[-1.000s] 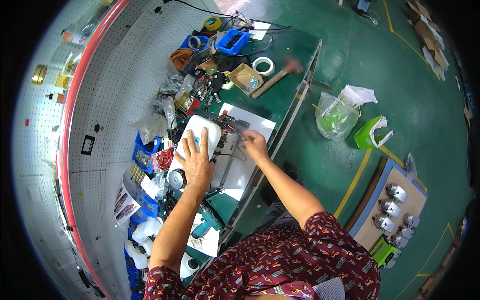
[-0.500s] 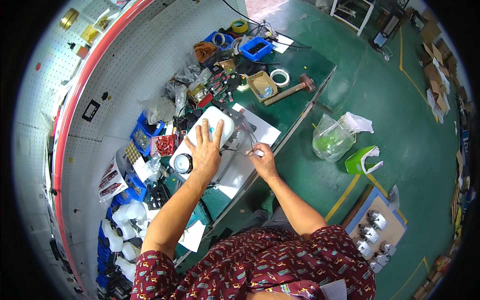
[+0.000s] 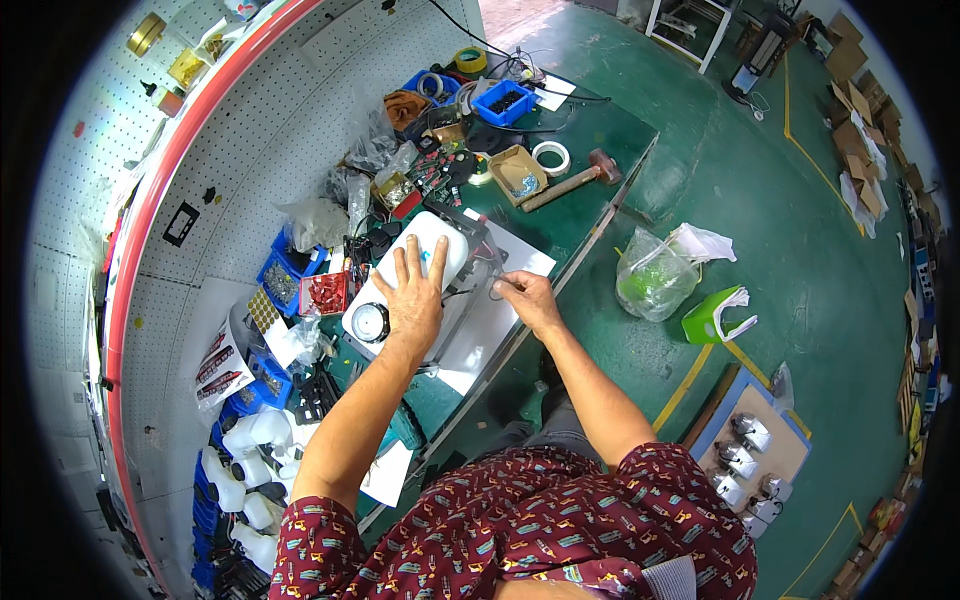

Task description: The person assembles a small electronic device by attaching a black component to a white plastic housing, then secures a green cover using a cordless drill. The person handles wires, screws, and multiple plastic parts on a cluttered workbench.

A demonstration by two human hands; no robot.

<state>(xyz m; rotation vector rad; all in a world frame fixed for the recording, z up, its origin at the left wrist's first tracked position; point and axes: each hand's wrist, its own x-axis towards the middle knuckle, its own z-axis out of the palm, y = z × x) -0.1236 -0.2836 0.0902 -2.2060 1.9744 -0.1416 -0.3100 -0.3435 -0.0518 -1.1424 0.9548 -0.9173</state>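
My left hand (image 3: 415, 300) lies with its fingers spread on a white rounded plastic tank (image 3: 452, 235), pressing on its top. At the tank's near end sits a round black-rimmed cap (image 3: 370, 322) with a pale centre. The tank rests against a grey metal frame (image 3: 455, 325) on the workbench. To its right, my right hand (image 3: 530, 302) pinches a thin dark cable (image 3: 494, 285) that runs from the frame. The fingertips partly hide the cable's end. White paper (image 3: 530, 258) lies under the frame.
A hammer (image 3: 575, 187), a cardboard tray (image 3: 515, 172), a tape roll (image 3: 551, 157) and a blue bin (image 3: 503, 103) stand farther along the bench. Left are a red parts box (image 3: 324, 293) and white bottles (image 3: 262, 510). Bags and metal units (image 3: 737, 460) lie on the floor.
My right hand has moved slightly up and turned, with its fingers closer to the frame. The left hand stays on the tank. The whole view has shifted a little.
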